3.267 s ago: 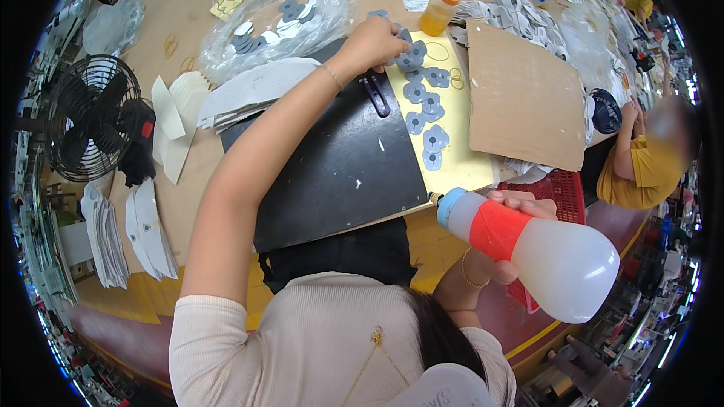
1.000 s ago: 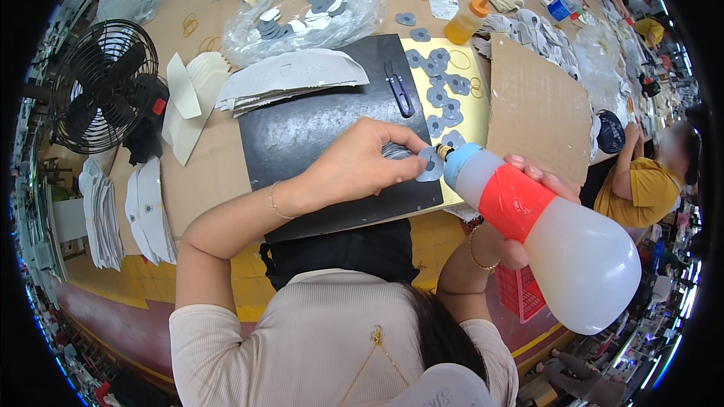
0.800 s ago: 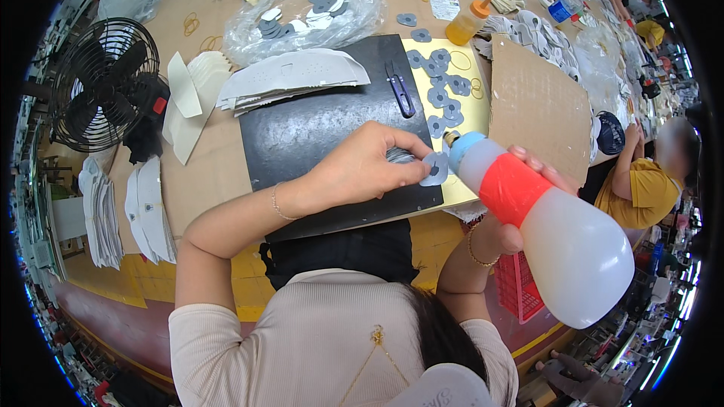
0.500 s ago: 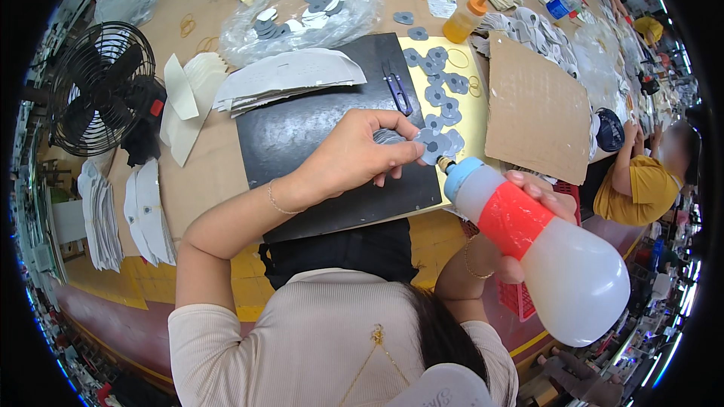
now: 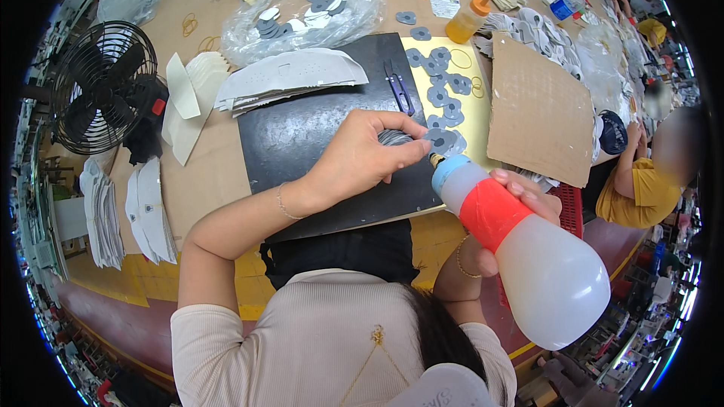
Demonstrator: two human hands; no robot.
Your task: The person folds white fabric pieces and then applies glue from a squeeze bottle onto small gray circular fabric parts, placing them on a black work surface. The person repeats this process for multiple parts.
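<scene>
A black wire-caged fan [image 5: 103, 89] stands at the left of a tan tabletop [image 5: 213, 173]. Over a black rectangular mat [image 5: 294, 154], the left hand [image 5: 366, 154] pinches stacked grey lobed pieces [image 5: 441, 140] beside a glossy yellow sheet [image 5: 478, 122]; the right hand [image 5: 534, 200] wraps a translucent, red-banded bottle [image 5: 554, 279] before the maroon-and-yellow floor [image 5: 599, 237].

Your left hand [image 5: 358, 152], seconds ago at the far end of the yellow sheet [image 5: 473, 122], now pinches a grey lobed cutout [image 5: 437, 139] closer to you, while the nozzle [image 5: 436, 159] of your squeeze bottle [image 5: 554, 279] meets that cutout's lower edge, away from the black board's [image 5: 275, 143] near corner.
</scene>
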